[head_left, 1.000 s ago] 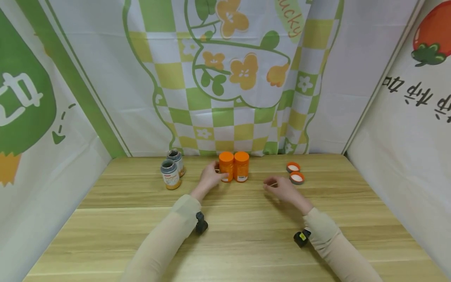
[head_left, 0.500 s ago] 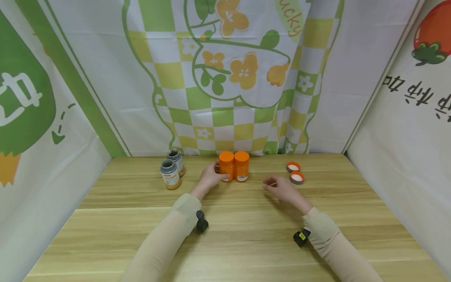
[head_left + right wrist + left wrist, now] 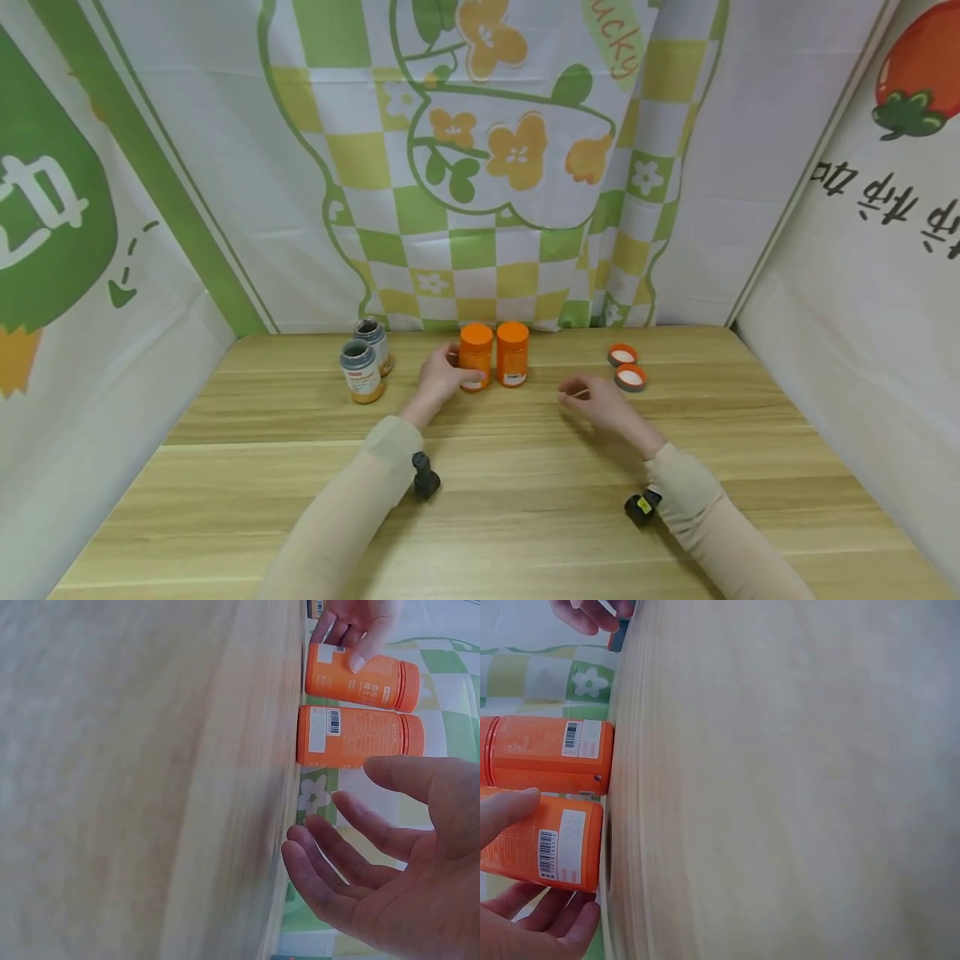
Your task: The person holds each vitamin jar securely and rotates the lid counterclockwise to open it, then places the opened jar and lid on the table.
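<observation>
My left hand [image 3: 441,375] grips the left one of two orange lidded bottles [image 3: 476,358], thumb on the near side and fingers round the far side. This bottle leans slightly, as the left wrist view shows. A narrow gap parts it from the second orange bottle [image 3: 512,355], which stands upright. Both carry white barcode labels near the base. My right hand [image 3: 405,862] hovers to the right of the bottles with its fingers loosely bent, and nothing is in it. Two orange-and-grey caps [image 3: 630,377] lie with their white insides up beyond that hand.
Two uncapped jars [image 3: 362,372] with grey necks stand at the back left, one behind the other. A patterned curtain [image 3: 495,275] hangs behind the far edge of the wooden table [image 3: 510,500]. White printed cloth walls rise on both sides.
My left hand has shifted a little to the left with its orange bottle, which has come away from the other one. My right hand stays nearly where it was.
</observation>
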`<state>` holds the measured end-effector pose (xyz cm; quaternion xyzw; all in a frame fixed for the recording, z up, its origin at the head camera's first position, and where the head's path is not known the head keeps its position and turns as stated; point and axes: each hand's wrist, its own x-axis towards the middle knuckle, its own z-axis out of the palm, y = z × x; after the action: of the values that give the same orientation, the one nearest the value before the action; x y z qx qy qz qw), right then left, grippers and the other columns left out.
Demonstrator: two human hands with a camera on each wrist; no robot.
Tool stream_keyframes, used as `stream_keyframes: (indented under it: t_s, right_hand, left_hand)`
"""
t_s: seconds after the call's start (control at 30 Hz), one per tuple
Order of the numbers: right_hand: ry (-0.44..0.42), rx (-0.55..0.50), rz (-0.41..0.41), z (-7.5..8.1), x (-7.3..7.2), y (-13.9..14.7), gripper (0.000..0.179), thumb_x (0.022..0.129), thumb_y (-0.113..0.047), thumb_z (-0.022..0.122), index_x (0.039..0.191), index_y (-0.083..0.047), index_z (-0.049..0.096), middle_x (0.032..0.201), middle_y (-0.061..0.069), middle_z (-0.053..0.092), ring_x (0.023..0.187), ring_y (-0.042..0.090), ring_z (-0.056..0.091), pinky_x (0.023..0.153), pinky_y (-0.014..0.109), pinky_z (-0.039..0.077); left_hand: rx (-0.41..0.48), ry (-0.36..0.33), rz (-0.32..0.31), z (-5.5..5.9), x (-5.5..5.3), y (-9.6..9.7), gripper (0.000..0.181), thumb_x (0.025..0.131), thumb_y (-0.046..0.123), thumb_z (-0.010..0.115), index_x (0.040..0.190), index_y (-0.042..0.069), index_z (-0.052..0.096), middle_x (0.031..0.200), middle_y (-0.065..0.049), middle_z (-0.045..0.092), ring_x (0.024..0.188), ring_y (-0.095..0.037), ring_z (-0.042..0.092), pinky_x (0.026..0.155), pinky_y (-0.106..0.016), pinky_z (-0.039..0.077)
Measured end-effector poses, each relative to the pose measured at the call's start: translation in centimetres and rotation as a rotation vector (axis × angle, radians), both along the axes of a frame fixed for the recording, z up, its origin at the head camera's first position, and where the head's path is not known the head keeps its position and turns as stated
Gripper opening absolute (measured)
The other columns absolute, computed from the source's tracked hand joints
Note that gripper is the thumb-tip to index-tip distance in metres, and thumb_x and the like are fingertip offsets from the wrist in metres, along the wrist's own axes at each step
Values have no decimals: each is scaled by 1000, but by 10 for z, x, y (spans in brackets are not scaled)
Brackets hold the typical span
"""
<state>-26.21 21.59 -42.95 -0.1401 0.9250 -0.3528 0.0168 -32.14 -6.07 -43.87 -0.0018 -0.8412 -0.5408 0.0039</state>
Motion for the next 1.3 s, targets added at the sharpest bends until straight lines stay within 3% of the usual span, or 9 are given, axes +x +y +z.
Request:
stream_keyframes:
  t_s: [0.17, 0.57, 0.87, 1.3]
  right_hand:
    - [6, 1, -8, 0, 1, -1, 27, 93, -21, 58, 113, -3, 63, 108, 16, 66, 98, 32, 64, 86, 44, 50]
    - [23, -13, -14, 4, 5, -7, 26, 93, -22, 59, 111, -4, 64, 108, 14, 67, 97, 30, 64, 85, 42, 51]
    - [2, -28, -12, 5, 8, -9, 28, 93, -23, 58, 114, -4, 63, 110, 13, 66, 98, 29, 63, 85, 41, 51]
    - [7, -41, -8, 11, 15, -16, 28, 93, -22, 59, 115, -5, 63, 111, 11, 67, 100, 27, 63, 83, 40, 51]
  left_hand:
    - [-16, 29, 8, 3, 5, -3, 49, 69, 16, 83, 109, 9, 56, 105, -13, 65, 95, -27, 60, 73, -35, 50]
    - [-46, 52, -9, 14, 23, -7, 46, 71, 16, 81, 107, 9, 54, 105, -13, 64, 96, -27, 60, 78, -39, 49]
    - [-5, 96, -16, 21, 37, -6, 46, 70, 14, 81, 107, 8, 53, 106, -13, 64, 98, -26, 60, 86, -42, 48]
    - [39, 154, -73, 21, 53, -6, 45, 69, 10, 79, 107, 7, 55, 105, -13, 65, 92, -24, 62, 82, -39, 50]
